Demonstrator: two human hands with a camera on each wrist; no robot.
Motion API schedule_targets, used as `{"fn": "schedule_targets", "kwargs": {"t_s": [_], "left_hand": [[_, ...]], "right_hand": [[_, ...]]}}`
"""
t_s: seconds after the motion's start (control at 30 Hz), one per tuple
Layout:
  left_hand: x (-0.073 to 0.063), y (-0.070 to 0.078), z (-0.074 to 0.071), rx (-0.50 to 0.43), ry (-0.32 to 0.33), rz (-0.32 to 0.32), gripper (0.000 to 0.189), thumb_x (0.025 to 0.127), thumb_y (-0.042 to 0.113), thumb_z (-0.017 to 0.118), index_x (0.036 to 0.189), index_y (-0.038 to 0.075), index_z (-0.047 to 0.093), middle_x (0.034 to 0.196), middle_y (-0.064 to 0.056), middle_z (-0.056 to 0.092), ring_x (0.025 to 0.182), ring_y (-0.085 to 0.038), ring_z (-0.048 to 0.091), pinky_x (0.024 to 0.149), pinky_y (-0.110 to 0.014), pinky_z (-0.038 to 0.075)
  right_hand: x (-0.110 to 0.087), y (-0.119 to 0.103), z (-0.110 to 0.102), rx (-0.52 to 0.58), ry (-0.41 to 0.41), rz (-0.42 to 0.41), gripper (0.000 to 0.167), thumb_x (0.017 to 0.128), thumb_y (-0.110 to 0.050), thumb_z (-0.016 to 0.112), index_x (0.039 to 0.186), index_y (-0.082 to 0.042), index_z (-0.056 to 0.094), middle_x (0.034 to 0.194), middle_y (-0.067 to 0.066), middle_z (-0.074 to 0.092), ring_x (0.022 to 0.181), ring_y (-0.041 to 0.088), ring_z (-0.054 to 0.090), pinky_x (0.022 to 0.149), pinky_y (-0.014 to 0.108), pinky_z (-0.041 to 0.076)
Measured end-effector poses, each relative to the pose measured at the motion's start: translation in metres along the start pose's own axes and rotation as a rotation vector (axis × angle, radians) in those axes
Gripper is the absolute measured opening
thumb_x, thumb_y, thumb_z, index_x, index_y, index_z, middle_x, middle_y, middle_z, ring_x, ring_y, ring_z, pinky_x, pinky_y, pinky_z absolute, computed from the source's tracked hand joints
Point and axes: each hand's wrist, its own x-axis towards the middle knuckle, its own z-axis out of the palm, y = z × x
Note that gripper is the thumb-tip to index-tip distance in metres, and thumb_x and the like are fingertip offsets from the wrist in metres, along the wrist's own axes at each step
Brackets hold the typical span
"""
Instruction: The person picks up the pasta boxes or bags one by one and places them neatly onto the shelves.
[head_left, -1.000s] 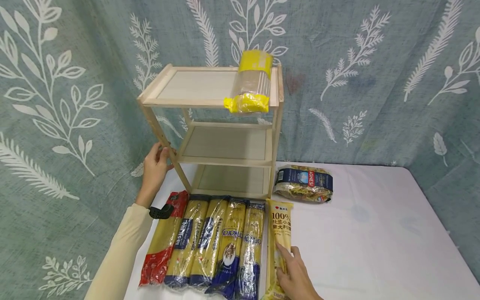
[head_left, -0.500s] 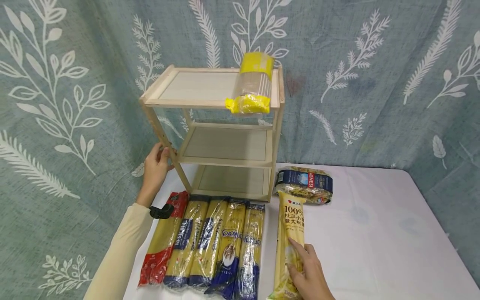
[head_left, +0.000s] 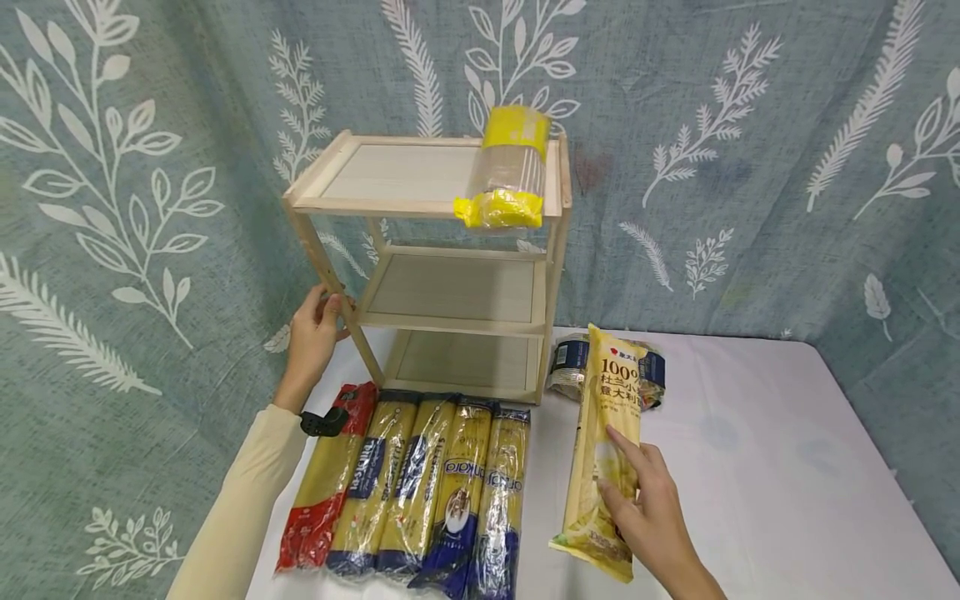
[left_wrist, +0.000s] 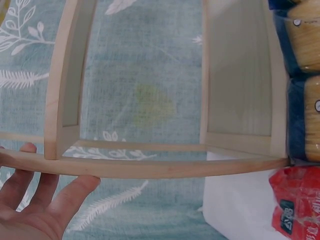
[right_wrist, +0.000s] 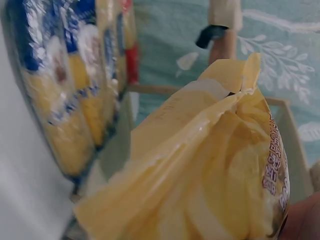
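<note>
My right hand (head_left: pixel 654 510) grips a yellow spaghetti packet (head_left: pixel 588 475) near its lower half. The packet is tilted, raised off the table, and its upper end overlaps the Agnesi pasta bag (head_left: pixel 570 367) behind. In the right wrist view the crumpled end of the yellow packet (right_wrist: pixel 200 175) fills most of the picture. My left hand (head_left: pixel 313 337) holds the left front post of a three-tier wooden rack (head_left: pixel 375 207). In the left wrist view, the thumb and fingers of the left hand (left_wrist: pixel 45 205) lie around that post (left_wrist: pixel 165 168).
A clear bag with yellow ends (head_left: pixel 510 171) lies on the rack's top right. Before the rack, several spaghetti packets lie side by side, from a red one (head_left: pixel 326 492) to a blue-ended Ankara one (head_left: pixel 501 492). White cloth (head_left: pixel 765 467) covers the table; a patterned curtain hangs behind.
My right hand has lifted the yellow spaghetti packet from beside the row, moving it right and forward while tilting it. The left hand stays on the rack post.
</note>
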Motion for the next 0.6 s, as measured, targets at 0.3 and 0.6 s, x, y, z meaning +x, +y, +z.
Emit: {"fn": "schedule_targets", "kwargs": {"t_s": [0.3, 0.6], "left_hand": [[-0.001, 0.001, 0.0, -0.004, 0.007, -0.001, 0.037, 0.103, 0.021, 0.039, 0.131, -0.001, 0.046, 0.112, -0.029, 0.057, 0.107, -0.042, 0.056, 0.072, -0.039, 0.057], [-0.001, 0.002, 0.0, -0.013, 0.0, 0.0, 0.037, 0.103, 0.022, 0.039, 0.133, 0.001, 0.047, 0.113, -0.03, 0.057, 0.109, -0.042, 0.055, 0.075, -0.047, 0.054]], "right_hand": [[0.022, -0.019, -0.019, 0.03, 0.03, -0.087, 0.061, 0.082, 0.005, 0.066, 0.139, -0.006, 0.047, 0.113, 0.018, 0.049, 0.059, 0.014, 0.03, 0.043, 0.023, 0.034], [0.041, -0.042, -0.04, 0.056, 0.059, -0.158, 0.059, 0.085, 0.003, 0.065, 0.14, -0.011, 0.047, 0.115, 0.016, 0.05, 0.051, 0.011, 0.029, 0.035, 0.024, 0.034]]}}
